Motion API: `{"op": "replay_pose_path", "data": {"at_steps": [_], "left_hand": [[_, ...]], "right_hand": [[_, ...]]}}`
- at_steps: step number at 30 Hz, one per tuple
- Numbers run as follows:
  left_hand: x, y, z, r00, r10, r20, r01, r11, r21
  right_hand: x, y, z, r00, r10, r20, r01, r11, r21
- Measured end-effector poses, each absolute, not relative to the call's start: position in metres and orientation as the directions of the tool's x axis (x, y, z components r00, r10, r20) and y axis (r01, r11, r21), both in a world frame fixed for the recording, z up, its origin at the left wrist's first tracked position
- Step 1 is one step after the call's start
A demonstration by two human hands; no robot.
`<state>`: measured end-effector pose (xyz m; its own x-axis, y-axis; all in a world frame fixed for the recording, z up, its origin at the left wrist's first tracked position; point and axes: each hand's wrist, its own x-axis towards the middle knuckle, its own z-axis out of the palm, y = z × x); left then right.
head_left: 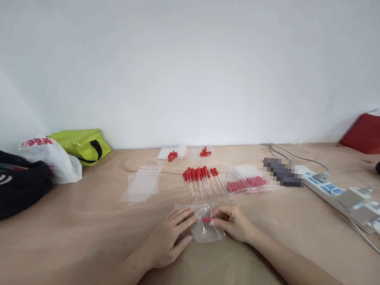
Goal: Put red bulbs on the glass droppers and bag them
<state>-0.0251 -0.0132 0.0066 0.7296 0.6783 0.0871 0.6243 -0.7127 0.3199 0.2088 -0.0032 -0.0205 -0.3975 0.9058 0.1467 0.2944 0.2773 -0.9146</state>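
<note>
On the table in front of me lies a clear zip bag [199, 234]. My left hand [172, 235] rests on the bag's left end, fingers spread and pressing it flat. At the bag's open right end, my right hand [233, 222] pinches a dropper whose red rubber bulb [206, 219] shows through the plastic; the rest of it is hidden by the fingers. Just beyond the bag is a row of droppers [202, 174] with red bulbs and pale thin tubes. Right of these, filled zip bags [244, 182] hold more red-bulbed droppers.
Flat zip bags [144, 183] lie to the left. Loose red bulbs [172, 156] sit on bags near the wall. A power strip [324, 187] with cables stands right, beside a blurred dark object [283, 172]. A black bag [8, 189], white plastic bag [50, 158] and yellow-green pouch [81, 145] occupy the left.
</note>
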Motion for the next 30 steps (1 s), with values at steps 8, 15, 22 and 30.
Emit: {"op": "replay_pose_path", "data": {"at_steps": [8, 15, 22, 30], "left_hand": [[-0.027, -0.012, 0.005, 0.715, 0.679, 0.166, 0.623, -0.727, 0.288], [-0.025, -0.01, 0.007, 0.687, 0.695, 0.214, 0.612, -0.711, 0.345], [-0.026, -0.011, 0.011, 0.726, 0.679, 0.11, 0.587, -0.696, 0.413], [-0.027, -0.014, 0.005, 0.626, 0.756, 0.191, 0.631, -0.635, 0.446]], "right_hand": [[0.219, 0.0, -0.018, -0.267, 0.919, 0.289, 0.534, 0.391, -0.75], [0.224, 0.055, 0.003, 0.033, 0.979, 0.203, 0.856, 0.077, -0.511], [0.199, 0.097, 0.006, 0.214, 0.974, 0.069, 0.87, -0.158, -0.466], [0.219, 0.065, 0.004, 0.134, 0.961, 0.243, 0.684, 0.088, -0.724]]}}
